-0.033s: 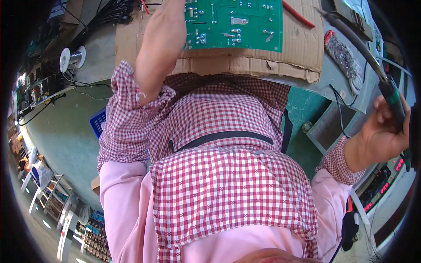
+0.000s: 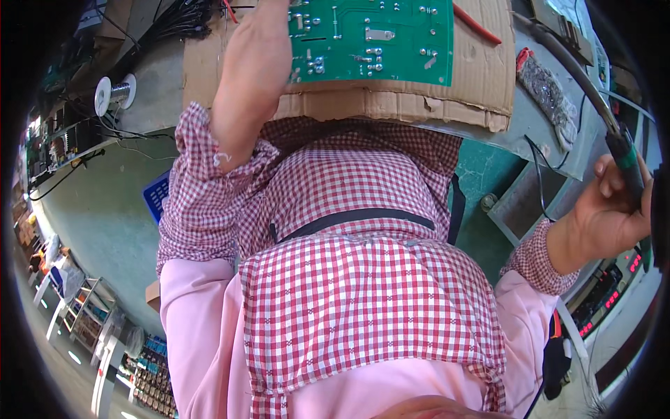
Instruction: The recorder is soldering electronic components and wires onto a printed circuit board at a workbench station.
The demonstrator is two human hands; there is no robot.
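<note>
A green circuit board [image 2: 405, 59], solder joints facing up, lies on the cardboard [image 2: 335, 103] at the top of the view. My left hand [image 2: 257, 52] is at the board's left edge; its fingers run past the upper edge of the picture, so their grip is hidden. Off to the right, my right hand [image 2: 606, 206] is closed round the dark handle of a soldering iron [image 2: 623, 150]. The iron's long metal shaft slants up and left, its far end to the right of the board and apart from it.
A red wire [image 2: 478, 24] lies right of the board, and a grey glove [image 2: 548, 94] beyond it. To the left are a solder wire spool [image 2: 115, 96] and a bundle of black cables [image 2: 174, 21]. A blue basket [image 2: 156, 197] sits below the table edge.
The board has shifted slightly toward me and to the right. My left hand has moved a little to the left, and the iron's shaft has moved slightly right.
</note>
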